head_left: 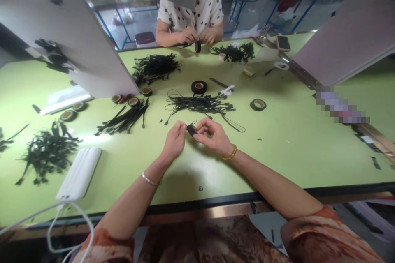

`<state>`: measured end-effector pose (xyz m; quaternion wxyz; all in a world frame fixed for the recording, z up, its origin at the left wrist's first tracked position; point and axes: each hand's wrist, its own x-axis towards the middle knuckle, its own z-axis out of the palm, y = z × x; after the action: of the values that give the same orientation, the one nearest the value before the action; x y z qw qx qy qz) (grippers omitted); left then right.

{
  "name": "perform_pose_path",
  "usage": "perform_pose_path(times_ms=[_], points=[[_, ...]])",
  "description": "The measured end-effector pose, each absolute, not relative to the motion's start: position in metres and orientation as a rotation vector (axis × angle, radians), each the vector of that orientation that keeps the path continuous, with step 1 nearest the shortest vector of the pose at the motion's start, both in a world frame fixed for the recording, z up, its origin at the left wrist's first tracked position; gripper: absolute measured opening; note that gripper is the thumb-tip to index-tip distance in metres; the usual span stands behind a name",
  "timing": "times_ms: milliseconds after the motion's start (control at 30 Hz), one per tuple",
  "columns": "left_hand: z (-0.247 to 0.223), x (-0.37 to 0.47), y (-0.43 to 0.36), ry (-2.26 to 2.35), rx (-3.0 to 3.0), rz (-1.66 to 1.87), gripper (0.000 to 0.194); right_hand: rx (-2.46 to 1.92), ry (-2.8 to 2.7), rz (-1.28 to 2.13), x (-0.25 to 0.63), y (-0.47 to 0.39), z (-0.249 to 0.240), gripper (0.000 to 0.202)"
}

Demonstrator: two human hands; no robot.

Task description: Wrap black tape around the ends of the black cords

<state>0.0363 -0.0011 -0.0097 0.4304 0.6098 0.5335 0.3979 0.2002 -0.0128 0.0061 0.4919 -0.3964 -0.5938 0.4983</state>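
Observation:
Above the near part of the green table, my two hands meet. My right hand (214,134) is closed around a roll of black tape (191,130), seen nearly edge-on. A thin black cable (194,122) shows as a small loop just above the tape. My left hand (175,137) pinches at the tape's left end, on what looks like the cable; its fingertips hide most of it. Just beyond my hands lies a pile of thin black cables (200,104). Behind that pile rests another black tape roll (199,87), with one more roll (258,104) to the right.
Bundled black cables (126,119) and a tangled pile (49,152) lie left. A white power bank (79,174) with a white cord sits near the front edge. Across the table, a person in a dotted shirt (191,14) handles a tape roll. White partitions (77,41) stand at both sides.

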Motion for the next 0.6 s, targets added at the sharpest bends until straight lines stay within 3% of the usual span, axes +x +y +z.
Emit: perform_pose_path(times_ms=[200,600], points=[[-0.004,0.037,-0.006,1.489,1.673,0.922,0.022,-1.184,-1.504,1.243,0.198,-0.013,0.003,0.026],[-0.012,0.048,-0.006,1.230,1.104,1.161,0.038,-1.337,-1.755,1.011,0.196,-0.017,0.011,0.026]])
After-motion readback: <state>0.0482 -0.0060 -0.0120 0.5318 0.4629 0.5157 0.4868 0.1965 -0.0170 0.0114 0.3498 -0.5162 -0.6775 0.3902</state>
